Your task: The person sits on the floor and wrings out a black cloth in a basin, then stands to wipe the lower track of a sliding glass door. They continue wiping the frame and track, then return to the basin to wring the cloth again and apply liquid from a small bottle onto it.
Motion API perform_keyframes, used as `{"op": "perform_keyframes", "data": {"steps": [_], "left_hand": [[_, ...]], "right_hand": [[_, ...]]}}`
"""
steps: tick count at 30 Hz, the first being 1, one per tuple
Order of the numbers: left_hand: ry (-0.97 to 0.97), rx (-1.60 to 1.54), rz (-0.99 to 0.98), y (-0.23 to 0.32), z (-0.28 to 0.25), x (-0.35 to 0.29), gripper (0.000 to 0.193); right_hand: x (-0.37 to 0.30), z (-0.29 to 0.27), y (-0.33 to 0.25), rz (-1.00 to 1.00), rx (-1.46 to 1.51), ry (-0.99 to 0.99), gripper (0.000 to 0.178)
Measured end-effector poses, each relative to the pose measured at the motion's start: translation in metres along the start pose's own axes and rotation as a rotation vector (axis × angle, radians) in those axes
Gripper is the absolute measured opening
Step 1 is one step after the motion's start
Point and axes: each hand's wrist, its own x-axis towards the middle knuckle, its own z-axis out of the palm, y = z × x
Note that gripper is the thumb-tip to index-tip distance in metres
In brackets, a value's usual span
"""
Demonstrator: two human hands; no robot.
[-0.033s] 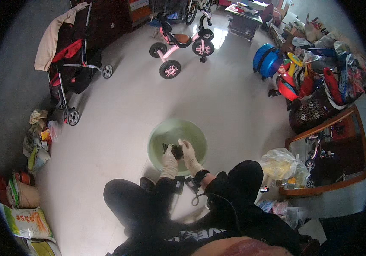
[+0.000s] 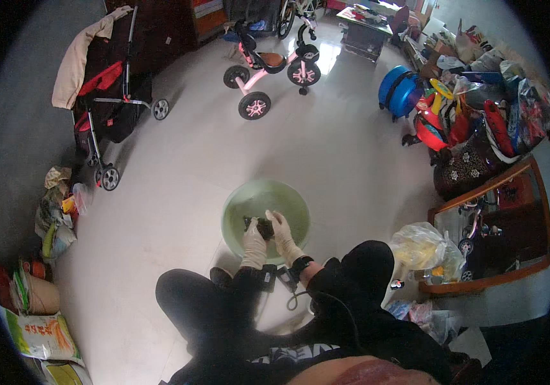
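A round pale green basin (image 2: pixel 230 208) stands on the floor in front of my knees. Over it, my left hand (image 2: pixel 253 236) in an off-white glove is closed on a small dark, greenish-black item (image 2: pixel 264 227), too unclear to name. My right hand (image 2: pixel 279 228), gloved the same way, is closed against the item's right side, its fingers toward the far side of the basin. Both hands partly cover the item. A dark band (image 2: pixel 301 262) circles my right wrist, and small black devices (image 2: pixel 286 277) with a cable sit near my wrists.
A pink tricycle (image 2: pixel 255 80) stands ahead; a folded red and black stroller (image 2: pixel 105 96) is at the far left. Bags and a sack (image 2: pixel 42 333) line the left wall. At the right are a blue drum-shaped case (image 2: pixel 401 92), piled goods, a wood-framed mirror (image 2: pixel 490 231) and plastic bags (image 2: pixel 423 247).
The fingers of my right hand have shifted slightly left over the dark item. My left hand keeps its hold in nearly the same place.
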Motion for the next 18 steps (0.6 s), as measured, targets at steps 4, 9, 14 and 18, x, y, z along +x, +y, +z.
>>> {"op": "perform_keyframes", "data": {"steps": [4, 9, 14, 18], "left_hand": [[0.065, -0.253, -0.223, 0.008, 0.007, -0.005, 0.038], [-0.107, 0.269, 0.085, 0.016, 0.007, -0.023, 0.042], [-0.229, 1.568, 0.816, 0.030, 0.011, -0.049, 0.028], [-0.575, 1.322, 0.662, 0.033, -0.004, -0.036, 0.063]], "right_hand": [[-0.024, 0.004, -0.012, -0.067, 0.132, -0.063, 0.081], [-0.034, 0.010, -0.013, -0.139, 0.101, -0.040, 0.087], [-0.029, 0.002, -0.023, -0.026, 0.257, -0.072, 0.056], [-0.022, -0.013, -0.033, 0.042, 0.177, -0.261, 0.042]]}}
